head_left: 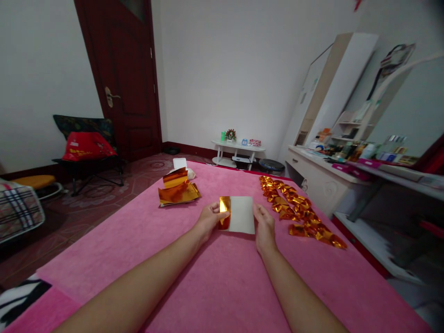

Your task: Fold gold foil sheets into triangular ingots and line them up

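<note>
A sheet of gold foil paper (242, 215) is stretched between my two hands, its pale backing facing me. Its left side is folded over, so a shiny gold strip shows there. My left hand (209, 219) pinches that folded edge, thumb on the gold. At the opposite edge my right hand (264, 224) grips the sheet with its fingers closed behind it. A stack of flat gold foil sheets (178, 193) lies beyond my left hand. To the right, several folded gold foil pieces (298, 203) lie in rows.
Everything lies on a pink cloth-covered surface (208, 286). Behind the foil stack are a white container (179, 163) and a crumpled white item. A dressing table (315, 178) with bottles stands at right, a chair with a red bag (88, 147) at left, and a low white table (239, 147) by the wall.
</note>
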A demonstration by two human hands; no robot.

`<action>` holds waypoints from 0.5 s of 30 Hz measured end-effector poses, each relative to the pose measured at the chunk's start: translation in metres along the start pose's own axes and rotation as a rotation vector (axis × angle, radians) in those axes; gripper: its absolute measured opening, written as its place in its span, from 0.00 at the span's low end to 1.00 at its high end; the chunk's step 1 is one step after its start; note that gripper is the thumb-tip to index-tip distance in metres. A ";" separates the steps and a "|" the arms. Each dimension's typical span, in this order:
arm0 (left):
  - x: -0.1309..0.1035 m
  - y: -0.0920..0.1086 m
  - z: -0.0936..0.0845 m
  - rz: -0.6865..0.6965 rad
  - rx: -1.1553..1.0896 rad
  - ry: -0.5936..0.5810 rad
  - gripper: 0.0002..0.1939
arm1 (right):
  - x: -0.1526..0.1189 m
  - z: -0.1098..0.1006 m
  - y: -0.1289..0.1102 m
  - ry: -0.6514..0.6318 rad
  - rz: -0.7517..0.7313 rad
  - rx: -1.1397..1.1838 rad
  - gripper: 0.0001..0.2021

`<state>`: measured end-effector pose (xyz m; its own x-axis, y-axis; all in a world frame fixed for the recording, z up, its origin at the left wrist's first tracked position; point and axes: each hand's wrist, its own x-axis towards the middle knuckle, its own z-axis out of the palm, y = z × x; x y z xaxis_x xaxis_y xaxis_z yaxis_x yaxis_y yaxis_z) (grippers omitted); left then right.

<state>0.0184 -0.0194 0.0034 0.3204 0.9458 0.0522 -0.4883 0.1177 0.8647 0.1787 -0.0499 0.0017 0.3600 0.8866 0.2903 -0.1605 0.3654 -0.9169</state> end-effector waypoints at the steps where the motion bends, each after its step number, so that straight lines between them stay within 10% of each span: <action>1: 0.000 0.001 0.000 0.002 0.055 -0.010 0.22 | 0.004 -0.002 -0.004 0.030 -0.012 0.002 0.16; 10: -0.013 0.011 0.022 -0.025 0.329 -0.321 0.18 | 0.016 0.003 -0.063 -0.440 0.034 -0.459 0.12; 15: -0.011 0.008 0.022 -0.010 0.339 -0.253 0.18 | 0.020 -0.003 -0.069 -0.232 0.067 -0.405 0.11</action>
<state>0.0292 -0.0359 0.0206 0.5333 0.8363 0.1272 -0.2027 -0.0197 0.9790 0.1999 -0.0584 0.0699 0.1392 0.9613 0.2379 0.2118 0.2058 -0.9554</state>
